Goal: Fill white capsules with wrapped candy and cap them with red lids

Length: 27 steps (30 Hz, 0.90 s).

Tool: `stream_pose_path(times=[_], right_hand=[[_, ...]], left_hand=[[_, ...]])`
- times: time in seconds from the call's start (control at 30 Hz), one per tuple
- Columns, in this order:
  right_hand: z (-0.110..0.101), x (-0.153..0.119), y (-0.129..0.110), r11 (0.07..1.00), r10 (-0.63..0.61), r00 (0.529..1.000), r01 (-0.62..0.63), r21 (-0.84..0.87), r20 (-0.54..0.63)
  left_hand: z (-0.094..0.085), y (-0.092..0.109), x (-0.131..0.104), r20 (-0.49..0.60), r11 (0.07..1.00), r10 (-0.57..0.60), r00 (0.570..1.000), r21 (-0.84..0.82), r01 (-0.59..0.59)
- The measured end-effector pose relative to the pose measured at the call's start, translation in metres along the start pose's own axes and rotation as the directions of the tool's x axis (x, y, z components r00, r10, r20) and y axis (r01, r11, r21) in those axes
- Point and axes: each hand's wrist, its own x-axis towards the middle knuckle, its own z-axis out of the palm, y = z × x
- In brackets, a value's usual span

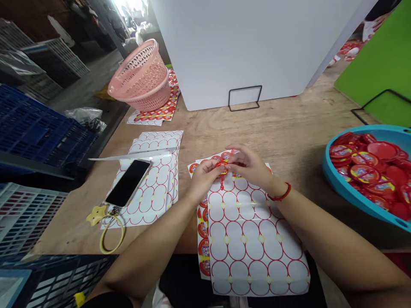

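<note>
Over the top of a sticker sheet (pixel 253 239), both hands meet at a small round red piece (pixel 222 170) with a short red tail hanging down. My left hand (pixel 205 176) pinches its left side between thumb and fingers. From the right, my right hand (pixel 245 164) has thumb and fingertips closed at the piece's right edge. The sheet shows rows of blank circles with red outlines, its lower end reaching past the table edge. Beneath it lies another sheet with printed red round stickers (pixel 204 248).
A blue basin (pixel 334 175) of red round pieces stands at right. At left lie blank-circle sheets (pixel 157 184), a phone (pixel 129 183) and a yellow ring (pixel 123 235). Pink baskets (pixel 144 81), a white board (pixel 237 47) and a green board (pixel 379 68) stand behind.
</note>
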Motion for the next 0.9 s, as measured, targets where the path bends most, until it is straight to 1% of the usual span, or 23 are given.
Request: stream_pose_path(times=[0.07, 0.13, 0.17, 0.23, 0.3, 0.37, 0.43, 0.47, 0.53, 0.57, 0.6, 0.67, 0.73, 0.8, 0.9], right_hand=[[-0.001, 0.001, 0.003, 0.999, 0.015, 1.000, -0.015, -0.030, -0.002], [-0.003, 0.001, 0.006, 0.983, -0.028, 0.999, 0.023, -0.184, -0.025], [-0.004, 0.001, 0.007, 0.955, -0.071, 0.997, 0.063, -0.290, -0.019], [-0.004, 0.000, 0.008, 0.859, -0.146, 0.988, 0.147, -0.490, 0.041], [-0.001, -0.001, 0.005, 0.785, -0.170, 0.980, 0.198, -0.587, 0.103], [0.002, -0.001, 0.001, 0.775, -0.155, 0.979, 0.202, -0.599, 0.130], [0.005, 0.001, 0.000, 0.813, -0.108, 0.990, 0.141, -0.565, 0.092], [0.005, 0.002, 0.001, 0.838, -0.064, 0.995, 0.093, -0.537, 0.072], [0.004, 0.005, 0.004, 0.872, 0.004, 0.999, 0.017, -0.490, 0.041], [0.004, 0.006, 0.005, 0.876, 0.017, 0.999, 0.003, -0.483, 0.036], [0.003, 0.006, 0.006, 0.869, 0.008, 0.999, 0.014, -0.495, 0.043], [0.003, 0.007, 0.008, 0.834, -0.045, 0.996, 0.081, -0.546, 0.079], [0.003, 0.006, 0.008, 0.790, -0.097, 0.987, 0.157, -0.592, 0.131], [0.004, 0.006, 0.008, 0.755, -0.127, 0.978, 0.202, -0.624, 0.164], [0.005, 0.005, 0.009, 0.718, -0.130, 0.974, 0.221, -0.660, 0.185]], left_hand=[[-0.002, -0.002, 0.002, -0.040, 1.000, -0.005, 0.999, 0.019, 0.006], [-0.004, -0.004, 0.004, -0.054, 1.000, 0.006, 0.999, 0.014, -0.005], [-0.004, -0.005, 0.004, -0.058, 1.000, 0.017, 0.998, 0.010, -0.017], [-0.003, -0.004, 0.004, -0.053, 0.999, 0.047, 0.997, 0.000, -0.047], [-0.002, 0.000, 0.003, -0.033, 0.996, 0.085, 0.996, -0.014, -0.086], [0.000, 0.004, 0.002, -0.015, 0.991, 0.136, 0.991, -0.008, -0.136], [0.000, 0.007, 0.003, 0.011, 0.968, 0.181, 0.983, 0.177, -0.181], [0.000, 0.007, 0.003, 0.023, 0.960, 0.188, 0.982, 0.206, -0.189], [-0.002, 0.004, 0.004, 0.009, 0.957, 0.210, 0.978, 0.204, -0.208], [-0.003, 0.003, 0.004, 0.010, 0.955, 0.218, 0.976, 0.204, -0.215], [-0.004, 0.003, 0.004, 0.017, 0.951, 0.226, 0.974, 0.212, -0.224], [-0.005, 0.003, 0.002, 0.050, 0.924, 0.250, 0.967, 0.285, -0.254], [-0.006, 0.004, 0.001, 0.074, 0.871, 0.286, 0.955, 0.394, -0.292], [-0.005, 0.006, 0.000, 0.076, 0.829, 0.309, 0.948, 0.466, -0.308], [-0.005, 0.008, 0.002, 0.085, 0.847, 0.281, 0.956, 0.447, -0.288]])
